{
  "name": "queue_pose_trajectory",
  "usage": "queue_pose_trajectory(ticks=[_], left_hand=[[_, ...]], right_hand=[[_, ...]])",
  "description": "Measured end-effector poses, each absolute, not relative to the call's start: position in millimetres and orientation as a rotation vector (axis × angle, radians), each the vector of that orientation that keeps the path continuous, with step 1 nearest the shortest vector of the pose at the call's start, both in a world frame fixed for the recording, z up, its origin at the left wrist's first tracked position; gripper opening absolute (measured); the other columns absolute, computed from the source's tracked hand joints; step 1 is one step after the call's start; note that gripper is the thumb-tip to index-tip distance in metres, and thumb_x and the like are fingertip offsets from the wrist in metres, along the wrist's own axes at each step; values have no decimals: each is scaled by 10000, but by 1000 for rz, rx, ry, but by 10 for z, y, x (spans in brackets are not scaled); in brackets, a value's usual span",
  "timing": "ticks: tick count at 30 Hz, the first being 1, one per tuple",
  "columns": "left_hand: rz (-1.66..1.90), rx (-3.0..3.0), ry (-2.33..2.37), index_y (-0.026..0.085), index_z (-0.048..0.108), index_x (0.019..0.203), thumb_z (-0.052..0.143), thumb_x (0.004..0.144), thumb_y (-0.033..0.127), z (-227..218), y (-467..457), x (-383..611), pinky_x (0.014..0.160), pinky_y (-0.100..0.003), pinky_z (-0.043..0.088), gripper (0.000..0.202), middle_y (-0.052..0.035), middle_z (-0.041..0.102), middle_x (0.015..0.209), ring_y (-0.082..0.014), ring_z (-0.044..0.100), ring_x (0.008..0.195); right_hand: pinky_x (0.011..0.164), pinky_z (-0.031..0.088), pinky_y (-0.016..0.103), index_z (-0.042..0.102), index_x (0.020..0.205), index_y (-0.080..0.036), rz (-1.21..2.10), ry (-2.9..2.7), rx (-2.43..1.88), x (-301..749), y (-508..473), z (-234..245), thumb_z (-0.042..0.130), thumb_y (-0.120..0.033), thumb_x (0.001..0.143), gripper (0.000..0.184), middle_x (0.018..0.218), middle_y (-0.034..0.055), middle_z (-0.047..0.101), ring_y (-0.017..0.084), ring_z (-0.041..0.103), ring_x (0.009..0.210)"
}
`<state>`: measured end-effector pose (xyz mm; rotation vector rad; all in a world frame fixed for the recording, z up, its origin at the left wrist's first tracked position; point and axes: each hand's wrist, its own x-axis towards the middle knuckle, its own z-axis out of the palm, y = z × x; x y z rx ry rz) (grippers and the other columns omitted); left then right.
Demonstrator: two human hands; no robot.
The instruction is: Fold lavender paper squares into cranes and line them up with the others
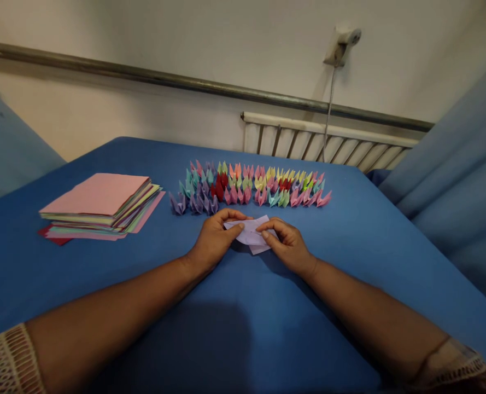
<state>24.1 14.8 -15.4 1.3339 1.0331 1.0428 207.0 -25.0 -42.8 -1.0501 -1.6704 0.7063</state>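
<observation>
One blue table [349, 262] carries one stack of coloured paper squares [99, 197] at left and several dozen folded paper figures [251, 189] in far rows, too crowded to count. At centre, the left hand [214, 241] and right hand [287, 246] pin one partly folded lilac sheet [249, 232] flat, fingers [232, 229] clamped on its edges; seemingly mid-fold, creasing next demands aligned edges.

so the paper piece [251, 232] is pale lilac; tablecloth [349, 246] solid blue; paper stack [101, 205] pink on top, with yellow, green and red edges; folded cranes [249, 189] purple, teal, red, pink, yellow, green; curtain [460, 175] blue; sleeve [9, 361] cream lace.
</observation>
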Motion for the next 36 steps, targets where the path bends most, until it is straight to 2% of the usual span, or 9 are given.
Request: queue_pose_trajectory(ticks=[3, 6, 11, 17, 20, 23, 28, 33, 36], left_hand=[[1037, 1265, 1024, 156, 640, 871, 718, 683, 294, -148, 143, 247, 740, -318, 524, 246, -62, 726, 966, -179, 666, 788], [1038, 1224, 1001, 152, 646, 828, 721, 668, 288, -134, 141, 250, 750, -310, 522, 223, -60, 725, 945, -181, 664, 813], [1020, 1198, 1008, 149, 660, 805, 714, 648, 273, -125, 150, 254, 639, -278, 513, 207, -55, 719, 914, -151, 642, 699], [1029, 1335, 1014, 159, 684, 812, 709, 695, 317, -98, 120, 238, 764, -313, 533, 198, -63, 715, 973, -175, 657, 820], [947, 1393, 939, 163, 685, 904, 737, 698, 382, -93, 111, 231, 753, -327, 544, 305, -77, 700, 1071, -175, 657, 810], [896, 1420, 874, 171, 675, 947, 801, 623, 349, -120, 137, 227, 792, -333, 537, 390, -69, 703, 1064, -180, 663, 839], [874, 1540, 986, 173, 681, 729, 768, 648, 367, -154, 215, 202, 828, -349, 513, 227, -57, 716, 948, -201, 655, 865], [721, 1674, 846, 199, 719, 753, 753, 674, 338, -127, 236, 169, 861, -336, 500, 163, -55, 704, 1061, -200, 657, 912], [683, 1761, 791, 199, 699, 687, 706, 729, 339, -119, 249, 149, 858, -327, 493, 147, -53, 700, 1063, -194, 655, 907]], right_hand=[[772, 466, 318, 626, 1020, -218, 709, -1723, -1058, 2075, -282, -384, 639, -365, 839, 233, 969, 46, 618, 187, 592, 860], [774, 462, 316, 588, 1070, -227, 646, -1797, -1081, 2067, -300, -365, 728, -359, 764, 362, 988, 42, 602, 191, 584, 876], [761, 460, 304, 602, 935, -230, 532, -1776, -1072, 2054, -273, -397, 616, -227, 838, 98, 876, 20, 595, 173, 580, 829], [825, 465, 329, 604, 1059, -239, 530, -1763, -1061, 2042, -286, -392, 559, -139, 799, 282, 985, 35, 628, 192, 593, 920], [731, 465, 293, 625, 962, -225, 620, -1674, -1137, 2035, -284, -392, 524, -158, 792, 208, 879, 14, 637, 169, 590, 796], [587, 426, 250, 620, 891, -213, 765, -1497, -1186, 2036, -266, -397, 537, -206, 759, 156, 767, -11, 615, 132, 535, 622], [484, 339, 225, 628, 808, -198, 890, -1430, -1185, 2070, -254, -391, 548, -208, 717, 122, 635, -43, 561, 88, 403, 482], [466, 295, 220, 636, 780, -192, 923, -1461, -1162, 2132, -227, -375, 568, -222, 723, 94, 599, -52, 524, 77, 351, 466], [484, 308, 220, 642, 785, -192, 945, -1498, -1131, 2172, -191, -393, 596, -230, 721, 88, 634, -45, 547, 79, 372, 490]])
